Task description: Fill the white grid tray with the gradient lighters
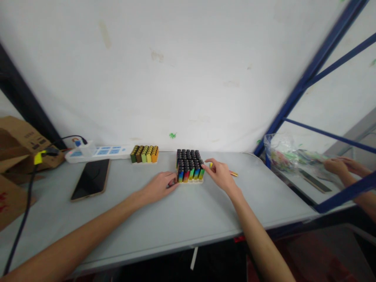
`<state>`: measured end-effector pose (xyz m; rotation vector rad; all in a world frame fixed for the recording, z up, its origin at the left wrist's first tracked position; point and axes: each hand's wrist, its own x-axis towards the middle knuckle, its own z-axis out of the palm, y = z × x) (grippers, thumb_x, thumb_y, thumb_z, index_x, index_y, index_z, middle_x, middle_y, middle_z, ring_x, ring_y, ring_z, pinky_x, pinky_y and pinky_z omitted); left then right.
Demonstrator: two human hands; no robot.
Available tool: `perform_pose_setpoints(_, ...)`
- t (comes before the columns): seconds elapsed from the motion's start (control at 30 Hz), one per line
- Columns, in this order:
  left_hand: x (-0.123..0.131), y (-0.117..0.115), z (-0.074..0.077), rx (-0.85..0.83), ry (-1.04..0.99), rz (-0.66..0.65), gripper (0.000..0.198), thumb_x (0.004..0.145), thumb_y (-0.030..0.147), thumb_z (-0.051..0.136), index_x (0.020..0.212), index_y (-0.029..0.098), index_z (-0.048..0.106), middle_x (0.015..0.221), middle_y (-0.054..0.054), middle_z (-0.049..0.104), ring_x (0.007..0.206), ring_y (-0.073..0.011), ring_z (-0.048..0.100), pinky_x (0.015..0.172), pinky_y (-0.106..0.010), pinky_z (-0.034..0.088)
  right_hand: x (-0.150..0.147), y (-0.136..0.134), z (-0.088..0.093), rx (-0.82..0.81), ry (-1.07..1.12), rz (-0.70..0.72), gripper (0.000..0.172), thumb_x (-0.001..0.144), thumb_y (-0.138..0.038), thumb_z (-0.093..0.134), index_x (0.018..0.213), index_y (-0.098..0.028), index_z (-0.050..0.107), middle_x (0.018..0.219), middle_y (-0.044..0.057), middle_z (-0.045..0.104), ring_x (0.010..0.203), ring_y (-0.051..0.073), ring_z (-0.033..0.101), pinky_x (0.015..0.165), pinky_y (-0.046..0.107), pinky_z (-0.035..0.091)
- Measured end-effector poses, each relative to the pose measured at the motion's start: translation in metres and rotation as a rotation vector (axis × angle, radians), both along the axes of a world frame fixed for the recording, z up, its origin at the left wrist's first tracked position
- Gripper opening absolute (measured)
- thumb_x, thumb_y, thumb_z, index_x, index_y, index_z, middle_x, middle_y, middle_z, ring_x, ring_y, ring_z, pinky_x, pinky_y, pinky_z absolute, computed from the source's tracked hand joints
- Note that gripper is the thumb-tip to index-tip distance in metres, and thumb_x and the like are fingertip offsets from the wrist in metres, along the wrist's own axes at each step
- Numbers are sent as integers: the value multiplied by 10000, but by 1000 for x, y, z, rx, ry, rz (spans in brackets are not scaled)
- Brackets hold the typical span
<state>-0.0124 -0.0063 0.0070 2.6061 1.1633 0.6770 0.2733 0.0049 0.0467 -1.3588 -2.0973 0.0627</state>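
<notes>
A white tray (194, 181) holds rows of upright lighters (191, 172) with black tops and multicoloured bodies. My left hand (163, 184) rests on the table at the tray's left side. Its fingers are curled around a small dark thing (171, 183), mostly hidden, whose kind I cannot make out. On the other side, my right hand (219, 173) has thumb and index finger apart, with fingertips at the right-hand lighters. A slim gold-orange object (233, 173) lies just beyond that hand, partly covered by it.
Further left stands a second block of lighters (144, 154) with gold tops. Nearby are a phone (91, 179), a white power strip (102, 152) and cardboard boxes (22, 135). Right of a blue metal frame (289, 102), another person's hands (340, 166) work near plastic bags (283, 154).
</notes>
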Motion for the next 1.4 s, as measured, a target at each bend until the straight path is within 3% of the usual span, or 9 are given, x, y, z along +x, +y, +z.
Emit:
perform_pose_setpoints(0.1, 0, 0, 0, 1, 9, -1, 196, 955, 337, 501, 838, 193, 567, 778, -23, 597, 715, -188, 562, 701, -292, 434, 5, 6, -4, -20, 12, -6, 364, 1045, -438, 412, 1112, -179, 658, 620, -32, 596, 586, 148, 577, 641, 241, 413)
perform_pose_setpoints(0.33, -1, 0, -2, -2, 14, 9, 181, 947, 320, 499, 858, 189, 586, 785, -32, 604, 733, -196, 567, 724, -304, 443, 18, 10, -20, -211, -269, -256, 299, 959, -288, 584, 1222, -160, 646, 1122, 149, 640, 1013, 252, 641, 874, 308, 450)
perform_pose_setpoints(0.47, 0, 0, -1, -9, -2, 4, 198, 952, 338, 497, 853, 189, 585, 785, -31, 602, 731, -191, 562, 721, -298, 447, 20, 10, -25, -293, -321, -250, 392, 958, -191, 535, 1347, -201, 586, 1125, 141, 627, 982, 238, 651, 872, 293, 442)
perform_pose_setpoints(0.63, 0, -1, 1, -5, 8, 12, 204, 953, 339, 502, 826, 194, 569, 777, -30, 597, 718, -193, 562, 701, -294, 441, 25, 18, -24, -286, -265, -289, 386, 952, -84, 445, 1274, -184, 632, 1061, 126, 657, 963, 219, 653, 869, 282, 431)
perform_pose_setpoints(0.8, -1, -1, 0, -6, 20, 10, 204, 956, 346, 496, 850, 191, 576, 789, -34, 600, 739, -197, 569, 727, -300, 446, 25, 19, -25, -270, -218, -273, 303, 985, -267, 530, 1248, -155, 631, 1071, 129, 652, 1017, 231, 645, 912, 302, 444)
perform_pose_setpoints(0.9, 0, 0, 0, -10, 23, 2, 205, 960, 345, 490, 853, 190, 572, 790, -35, 598, 740, -198, 568, 720, -300, 444, 18, 13, -29, -241, -211, -242, 399, 995, -401, 533, 1290, -143, 610, 1139, 160, 625, 1076, 264, 629, 958, 357, 453)
perform_pose_setpoints(1.07, 0, 0, 1, -4, 24, 4, 209, 964, 343, 487, 845, 189, 564, 791, -33, 597, 734, -200, 566, 709, -301, 440, 11, 9, -32, -159, -280, -159, 487, 959, -333, 619, 1424, -219, 531, 1467, 185, 448, 1266, 297, 518, 1057, 431, 409)
perform_pose_setpoints(1.2, 0, 0, 1, -13, 22, 6, 189, 954, 330, 495, 851, 189, 567, 793, -33, 598, 735, -199, 566, 712, -301, 439, 12, 8, -26, -222, -362, -25, 308, 980, -321, 591, 1268, -229, 649, 1340, 116, 586, 1205, 246, 550, 1050, 391, 406)
perform_pose_setpoints(1.4, -1, 0, -1, -23, 8, 16, 200, 952, 339, 504, 827, 191, 556, 783, -28, 591, 728, -199, 563, 710, -300, 432, 17, 8, -18, -216, -481, -184, 262, 1003, -371, 543, 1075, -166, 689, 1092, 128, 675, 1031, 262, 618, 878, 348, 463)
